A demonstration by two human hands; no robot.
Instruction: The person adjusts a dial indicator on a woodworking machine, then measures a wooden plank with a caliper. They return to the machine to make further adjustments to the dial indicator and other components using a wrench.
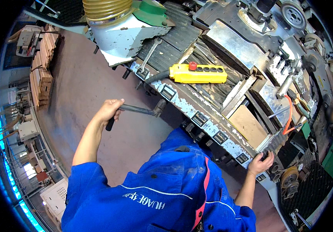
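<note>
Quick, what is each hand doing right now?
Left hand: closed around the dark wrench handle.
Right hand: fingers curled over the machine's edge rail; grip cannot be told.

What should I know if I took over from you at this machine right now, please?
Left hand: closed around the dark wrench handle, whose head sits on a fitting at the side of the machine frame.
Right hand: holds the frame's edge further along.
Nearby on the machine: yellow pendant control, a loose spanner, a wooden block, orange-handled pliers.
Done: the wrench is seated on the fitting.
Left: the picture does not show how far the fitting has been turned, so check it by feel.
</note>
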